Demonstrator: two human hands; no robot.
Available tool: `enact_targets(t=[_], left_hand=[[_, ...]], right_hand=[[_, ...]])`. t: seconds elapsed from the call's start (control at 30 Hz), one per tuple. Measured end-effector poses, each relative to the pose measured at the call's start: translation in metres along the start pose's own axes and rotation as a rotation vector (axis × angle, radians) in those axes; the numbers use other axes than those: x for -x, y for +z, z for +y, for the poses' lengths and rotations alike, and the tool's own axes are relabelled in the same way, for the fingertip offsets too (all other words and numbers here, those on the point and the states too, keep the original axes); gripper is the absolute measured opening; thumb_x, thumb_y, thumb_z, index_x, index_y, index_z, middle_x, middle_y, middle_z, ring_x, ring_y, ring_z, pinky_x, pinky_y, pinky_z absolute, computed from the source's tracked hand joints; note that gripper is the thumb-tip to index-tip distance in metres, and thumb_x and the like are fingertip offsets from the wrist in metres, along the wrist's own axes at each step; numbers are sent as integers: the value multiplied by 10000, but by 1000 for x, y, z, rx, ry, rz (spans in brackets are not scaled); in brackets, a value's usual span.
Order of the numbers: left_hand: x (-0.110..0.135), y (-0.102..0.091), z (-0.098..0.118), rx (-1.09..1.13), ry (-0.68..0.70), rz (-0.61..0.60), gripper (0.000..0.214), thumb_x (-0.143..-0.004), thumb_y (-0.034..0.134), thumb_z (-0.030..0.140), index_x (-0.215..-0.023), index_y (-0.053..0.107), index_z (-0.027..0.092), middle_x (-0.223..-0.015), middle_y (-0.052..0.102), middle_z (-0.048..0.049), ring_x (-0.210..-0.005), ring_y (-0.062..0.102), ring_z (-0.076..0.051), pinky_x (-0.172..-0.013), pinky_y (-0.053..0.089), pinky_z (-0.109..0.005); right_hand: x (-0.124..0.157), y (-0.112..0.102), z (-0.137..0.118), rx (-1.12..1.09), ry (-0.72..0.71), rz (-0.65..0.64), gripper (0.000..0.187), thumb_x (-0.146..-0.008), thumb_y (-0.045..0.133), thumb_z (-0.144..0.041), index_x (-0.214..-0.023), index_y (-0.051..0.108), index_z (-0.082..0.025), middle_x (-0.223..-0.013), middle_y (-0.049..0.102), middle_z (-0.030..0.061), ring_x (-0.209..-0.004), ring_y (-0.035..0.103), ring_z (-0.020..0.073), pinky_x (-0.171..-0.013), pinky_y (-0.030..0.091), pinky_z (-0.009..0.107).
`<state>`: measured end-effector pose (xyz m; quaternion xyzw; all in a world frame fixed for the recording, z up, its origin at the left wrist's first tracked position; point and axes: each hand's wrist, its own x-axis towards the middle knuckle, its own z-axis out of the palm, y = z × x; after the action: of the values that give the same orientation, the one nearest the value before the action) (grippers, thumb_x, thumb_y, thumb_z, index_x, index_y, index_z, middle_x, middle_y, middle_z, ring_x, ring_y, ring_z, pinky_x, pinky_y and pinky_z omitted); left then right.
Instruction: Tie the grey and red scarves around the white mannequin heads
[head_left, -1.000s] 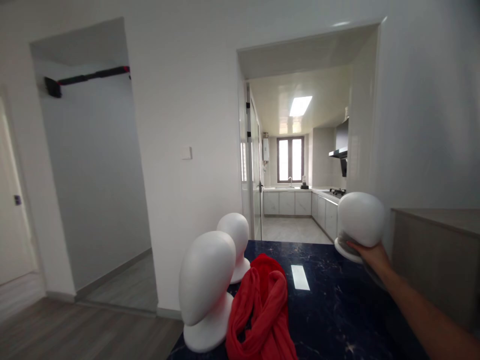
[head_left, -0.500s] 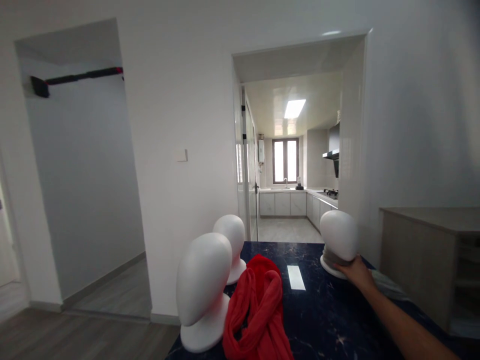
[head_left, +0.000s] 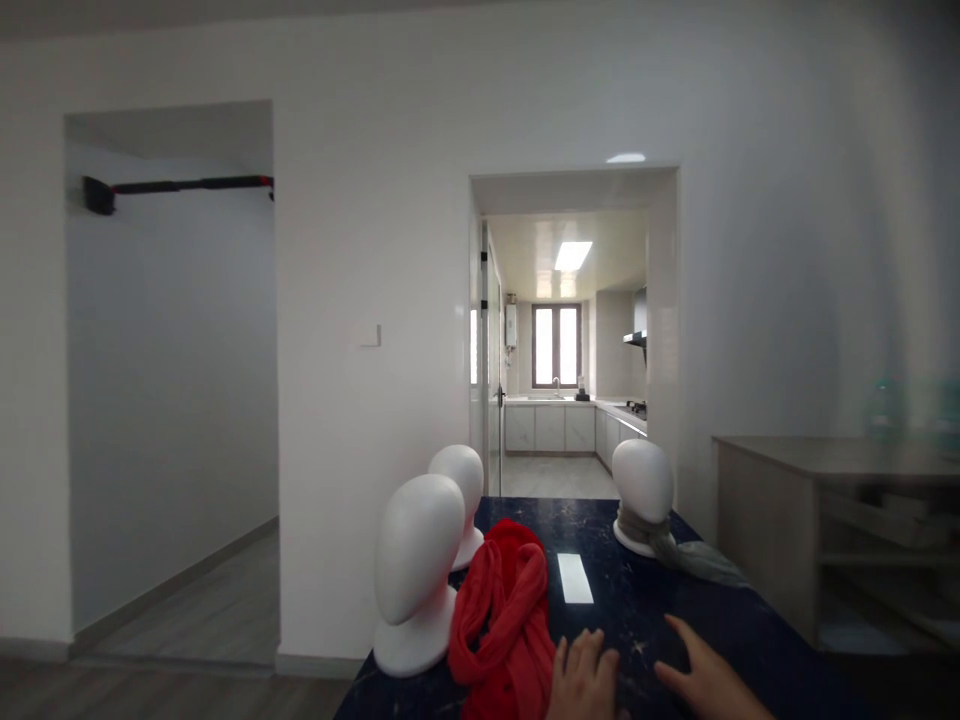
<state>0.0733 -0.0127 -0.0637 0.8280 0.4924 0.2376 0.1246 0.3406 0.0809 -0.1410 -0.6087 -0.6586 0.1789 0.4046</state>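
A dark marbled table (head_left: 637,620) is seen running from the near edge of the view toward a far doorway (head_left: 574,330).

Left hand (head_left: 585,680): laid at the near edge of the table, fingers loosely spread, nothing gripped. It is placed just beside the red scarf (head_left: 506,620), on the scarf's right; whether cloth is touched cannot be told.

Right hand (head_left: 705,680): laid flat on the table to the right of the left hand, fingers spread, nothing held. Bare tabletop is left around it.

Red scarf: heaped in folds on the left half of the table, between the near head (head_left: 416,570) and the left hand, and pressed against that head's base.

Near head: white, featureless, set upright at the table's near left edge, its base close to the brink.

Second head (head_left: 459,500): set upright behind the near head, close to the left edge.

Far head (head_left: 643,495): set upright at the far right of the table, well apart from both hands. A grey scarf (head_left: 690,555) is wound about its neck and trailed rightward to the table's right edge.

Open room: a clear strip of tabletop is left down the middle, between the red scarf and the far head.

A cabinet (head_left: 832,530) is stood just beside the table on the right. A second opening (head_left: 172,380) is seen at the left.
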Motion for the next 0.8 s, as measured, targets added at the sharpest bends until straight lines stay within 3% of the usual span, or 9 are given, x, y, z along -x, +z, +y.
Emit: enact_targets(t=[0.07,0.13,0.2,0.27,0.37,0.43,0.53,0.67,0.8], left_hand=[[-5,-19,-14,-16,-189,43,720,-807,652,281,-1521,583,346,-1689,473,-114,-1597,372,-373,-1351,240,-586],[-4,-43,-30,-97,-337,167,703,-845,516,229,-1542,568,302,-1663,507,-123,-1577,417,-332,-1336,275,-517],[2,-66,-48,-219,-397,210,653,-863,452,216,-1496,606,175,-1529,624,-204,-1460,549,-361,-1256,381,-522],[7,-82,-65,-332,-433,146,571,-856,506,267,-1381,679,125,-1386,698,-254,-1354,617,-418,-1153,450,-550],[8,-92,-81,-324,-449,74,412,-784,597,225,-1155,759,143,-1250,746,-267,-1320,626,-461,-1138,416,-588],[5,-99,-84,-238,-459,99,327,-746,597,155,-1029,759,176,-1174,769,-232,-1302,644,-446,-1142,400,-587],[-8,-122,-78,-102,-471,195,275,-808,539,155,-1025,705,190,-1130,766,-198,-1207,698,-389,-1071,464,-527],[-37,-173,-48,135,-369,307,292,-916,419,184,-1102,639,138,-1189,740,-198,-1178,688,-312,-1042,501,-414],[-56,-213,6,400,-181,179,327,-935,497,312,-1175,663,164,-1087,786,-93,-989,747,-254,-878,581,-345]], right_hand=[[25,9,-3,-11,-37,0,717,-617,638,-505,-1276,720,-233,-1417,726,168,-1372,646,396,-1180,526,472],[40,14,-7,21,-86,64,611,-591,650,-458,-1167,767,-294,-1380,751,138,-1370,638,428,-1173,531,532],[48,15,-14,44,-116,151,519,-608,643,-406,-1101,781,-321,-1339,770,122,-1363,643,435,-1181,519,578],[53,15,-24,54,-142,224,459,-651,622,-366,-1082,776,-334,-1314,777,105,-1355,654,416,-1195,505,582],[56,16,-41,79,-183,245,419,-675,604,-309,-1061,765,-330,-1260,787,102,-1311,682,402,-1191,505,576],[59,18,-48,93,-217,221,384,-672,599,-266,-1016,758,-332,-1182,796,98,-1235,716,394,-1192,496,580],[63,18,-56,71,-244,223,299,-696,589,-238,-931,742,-341,-1073,790,81,-1142,739,379,-1203,471,579],[65,4,-79,-98,-251,280,243,-795,565,-269,-965,735,-306,-1086,773,93,-1139,729,373,-1123,526,557],[56,-19,-133,-399,-273,257,369,-835,674,-324,-1202,715,-325,-1316,746,75,-1302,668,363,-1178,483,547]])
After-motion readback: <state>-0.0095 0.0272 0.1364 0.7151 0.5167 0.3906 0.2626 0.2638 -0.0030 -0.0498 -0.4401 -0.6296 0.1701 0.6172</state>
